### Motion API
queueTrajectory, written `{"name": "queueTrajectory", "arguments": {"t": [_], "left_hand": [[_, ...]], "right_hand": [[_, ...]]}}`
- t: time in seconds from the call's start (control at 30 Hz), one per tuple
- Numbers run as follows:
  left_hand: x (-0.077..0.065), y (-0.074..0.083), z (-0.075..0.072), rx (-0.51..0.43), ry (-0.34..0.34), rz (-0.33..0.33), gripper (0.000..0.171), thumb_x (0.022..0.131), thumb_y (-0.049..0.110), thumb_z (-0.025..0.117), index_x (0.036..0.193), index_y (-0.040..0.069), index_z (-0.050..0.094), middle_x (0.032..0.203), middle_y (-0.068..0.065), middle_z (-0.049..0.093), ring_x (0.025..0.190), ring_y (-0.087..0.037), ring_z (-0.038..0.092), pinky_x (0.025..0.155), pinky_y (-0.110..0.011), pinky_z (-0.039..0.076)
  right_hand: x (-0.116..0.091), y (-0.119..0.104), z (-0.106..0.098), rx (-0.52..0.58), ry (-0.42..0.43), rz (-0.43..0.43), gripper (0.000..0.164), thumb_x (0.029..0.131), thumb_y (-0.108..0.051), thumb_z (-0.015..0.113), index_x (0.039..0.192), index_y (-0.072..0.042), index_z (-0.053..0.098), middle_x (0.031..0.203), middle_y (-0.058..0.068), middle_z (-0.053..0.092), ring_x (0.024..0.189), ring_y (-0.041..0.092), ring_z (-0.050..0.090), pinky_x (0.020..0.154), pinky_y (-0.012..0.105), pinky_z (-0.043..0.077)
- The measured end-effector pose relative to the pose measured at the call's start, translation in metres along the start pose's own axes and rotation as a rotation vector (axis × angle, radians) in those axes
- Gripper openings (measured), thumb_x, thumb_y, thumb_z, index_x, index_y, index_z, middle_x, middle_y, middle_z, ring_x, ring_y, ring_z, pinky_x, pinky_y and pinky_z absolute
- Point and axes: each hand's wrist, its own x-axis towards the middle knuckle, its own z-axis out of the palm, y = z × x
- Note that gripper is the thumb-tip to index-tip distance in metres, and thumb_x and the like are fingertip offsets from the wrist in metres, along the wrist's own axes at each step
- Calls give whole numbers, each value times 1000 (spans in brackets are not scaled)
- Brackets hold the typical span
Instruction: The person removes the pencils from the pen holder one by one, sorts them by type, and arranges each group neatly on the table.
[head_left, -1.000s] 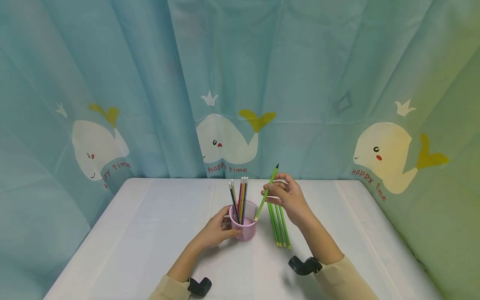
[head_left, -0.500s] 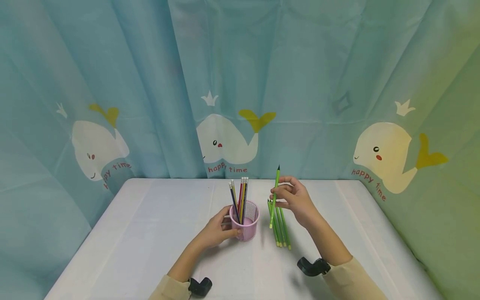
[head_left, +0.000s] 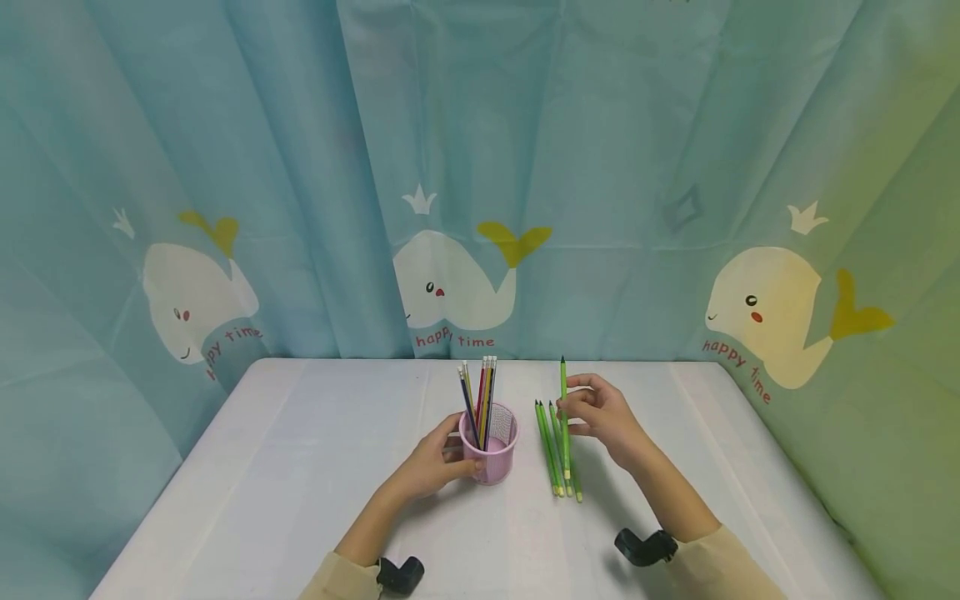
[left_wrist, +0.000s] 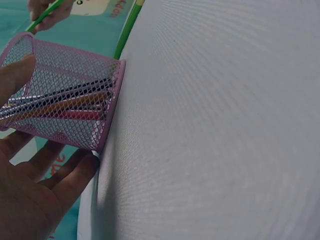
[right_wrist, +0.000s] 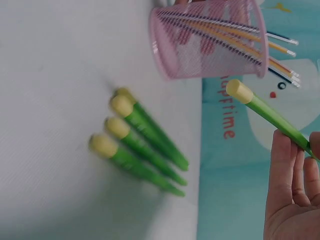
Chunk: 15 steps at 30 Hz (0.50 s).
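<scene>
My left hand [head_left: 429, 462] grips a pink mesh pencil cup [head_left: 497, 468] on the table, thumb on the near side and fingers around the far left. In the cup, several dark, yellow and red pencils [head_left: 489, 400] lean with white eraser ends up. My right hand [head_left: 609, 421] pinches a green pencil [right_wrist: 275, 117] between thumb and fingers. That pencil is nearly upright, its dark point up and its pale yellow end down. Below it, several other green pencils [head_left: 548, 454] lie side by side on the table, yellow ends toward me, right of the cup.
The white table [head_left: 300, 467] ends at a blue curtain [head_left: 615, 167] printed with whales. A black wrist mount [head_left: 647, 547] sits on the right wrist and another black mount [head_left: 401, 575] on the left, both close over the tabletop.
The right hand has carried the green pencil right and down, from the cup's rim to over the lying green pencils, turning it more upright. The left hand and cup stay in place.
</scene>
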Motion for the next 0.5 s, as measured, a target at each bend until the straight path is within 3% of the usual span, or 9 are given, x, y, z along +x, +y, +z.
{"name": "queueTrajectory", "arguments": {"t": [0.5], "left_hand": [[2,-6,-1,16,-10,3,77,85,17,79,150,9,38,144,-20,51,128,-43,54,103,-46,52]], "right_hand": [[0,27,-22,-70,50,93,45,94,-9,64,134,3,46,102,13,67,90,21,67,74,34,61]]}}
